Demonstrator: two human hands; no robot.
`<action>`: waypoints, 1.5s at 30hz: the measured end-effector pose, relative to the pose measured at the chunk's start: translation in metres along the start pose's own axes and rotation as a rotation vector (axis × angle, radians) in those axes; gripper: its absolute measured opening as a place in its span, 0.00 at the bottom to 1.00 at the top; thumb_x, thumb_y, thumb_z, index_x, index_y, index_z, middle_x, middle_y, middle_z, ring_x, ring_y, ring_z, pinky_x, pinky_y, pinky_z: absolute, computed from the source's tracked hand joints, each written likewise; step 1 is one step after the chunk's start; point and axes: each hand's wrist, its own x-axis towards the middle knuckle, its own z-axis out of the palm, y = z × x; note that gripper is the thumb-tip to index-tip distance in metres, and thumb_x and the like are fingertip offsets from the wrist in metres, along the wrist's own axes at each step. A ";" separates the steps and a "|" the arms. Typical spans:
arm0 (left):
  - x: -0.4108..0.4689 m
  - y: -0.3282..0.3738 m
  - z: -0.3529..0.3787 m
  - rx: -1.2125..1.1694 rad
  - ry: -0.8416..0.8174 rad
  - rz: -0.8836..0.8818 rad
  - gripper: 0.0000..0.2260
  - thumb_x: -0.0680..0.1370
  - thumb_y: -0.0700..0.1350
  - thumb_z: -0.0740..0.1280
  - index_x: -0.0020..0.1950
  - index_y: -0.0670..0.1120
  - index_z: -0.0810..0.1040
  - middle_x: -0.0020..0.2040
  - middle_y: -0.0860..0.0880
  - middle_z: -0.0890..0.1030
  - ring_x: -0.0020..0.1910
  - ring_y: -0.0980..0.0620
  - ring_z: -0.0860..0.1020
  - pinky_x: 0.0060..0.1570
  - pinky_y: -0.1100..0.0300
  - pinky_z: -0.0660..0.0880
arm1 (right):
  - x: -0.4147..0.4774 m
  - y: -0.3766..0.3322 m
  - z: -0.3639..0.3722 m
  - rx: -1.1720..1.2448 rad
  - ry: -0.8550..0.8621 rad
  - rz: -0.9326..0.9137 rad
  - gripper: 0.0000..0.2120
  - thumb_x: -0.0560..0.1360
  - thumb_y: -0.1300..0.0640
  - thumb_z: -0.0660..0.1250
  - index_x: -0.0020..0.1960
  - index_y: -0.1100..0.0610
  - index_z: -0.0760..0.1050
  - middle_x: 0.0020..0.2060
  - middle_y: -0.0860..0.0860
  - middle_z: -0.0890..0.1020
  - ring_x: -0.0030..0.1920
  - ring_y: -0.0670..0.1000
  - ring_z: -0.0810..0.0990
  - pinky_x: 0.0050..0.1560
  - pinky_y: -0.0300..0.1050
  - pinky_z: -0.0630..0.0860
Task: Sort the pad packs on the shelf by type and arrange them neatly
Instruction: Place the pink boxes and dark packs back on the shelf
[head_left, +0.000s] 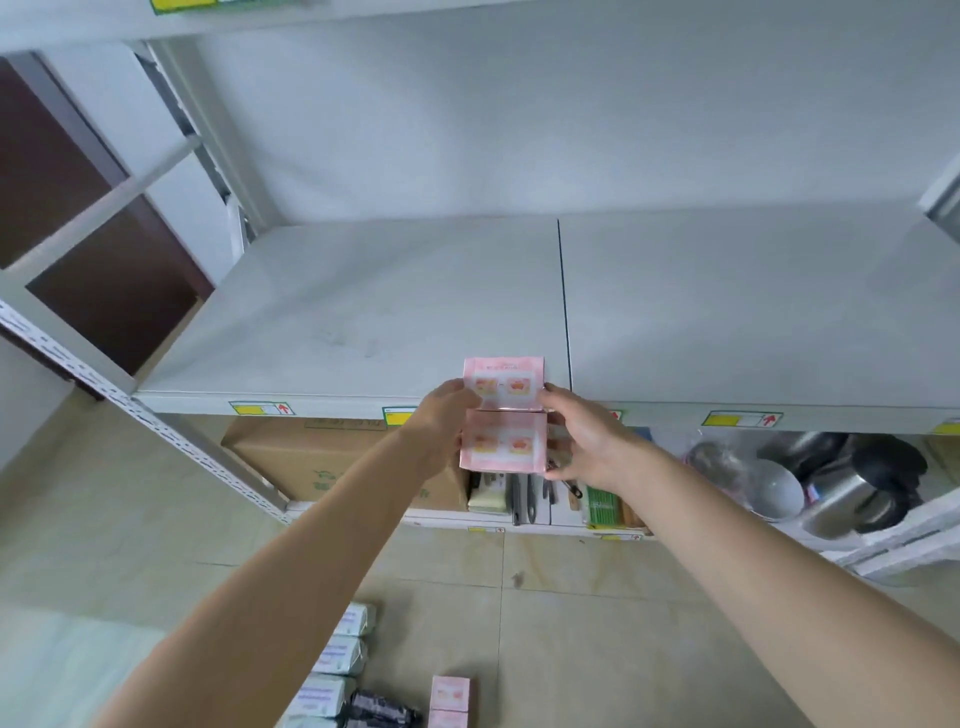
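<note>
Stack flanked: left hand (441, 423) nine o'clock, right hand (587, 441) three, both clamping pink pad packs (503, 387) by side edges at shelf (363, 312) lip. Light, squashy, wrapper maybe slick; hold flanks.

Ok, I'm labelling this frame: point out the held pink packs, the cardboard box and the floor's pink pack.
held pink packs (503, 444): head view, lower printed face.
cardboard box (322, 462): head view, front face.
floor's pink pack (450, 693): head view, top face.

White wall (519, 130), beige tiled floor (130, 545)
</note>
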 end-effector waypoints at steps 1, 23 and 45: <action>0.010 0.003 -0.001 -0.008 0.004 -0.004 0.12 0.78 0.34 0.55 0.57 0.44 0.73 0.41 0.48 0.77 0.39 0.49 0.76 0.46 0.54 0.74 | 0.010 -0.004 0.000 -0.008 0.000 0.006 0.06 0.76 0.49 0.61 0.48 0.49 0.75 0.47 0.52 0.78 0.51 0.56 0.77 0.60 0.59 0.70; 0.181 0.031 -0.001 0.031 -0.033 0.039 0.07 0.78 0.38 0.57 0.44 0.43 0.74 0.44 0.45 0.77 0.42 0.45 0.76 0.51 0.54 0.71 | 0.145 -0.070 -0.011 -0.223 0.082 0.046 0.26 0.75 0.33 0.50 0.56 0.51 0.74 0.54 0.57 0.77 0.56 0.61 0.76 0.52 0.61 0.78; 0.206 0.018 -0.014 1.461 -0.052 0.699 0.40 0.74 0.53 0.69 0.77 0.54 0.46 0.78 0.54 0.46 0.67 0.46 0.68 0.58 0.52 0.72 | 0.171 -0.057 -0.052 -1.712 0.252 -0.586 0.39 0.75 0.39 0.60 0.76 0.52 0.44 0.76 0.48 0.42 0.76 0.49 0.40 0.76 0.51 0.45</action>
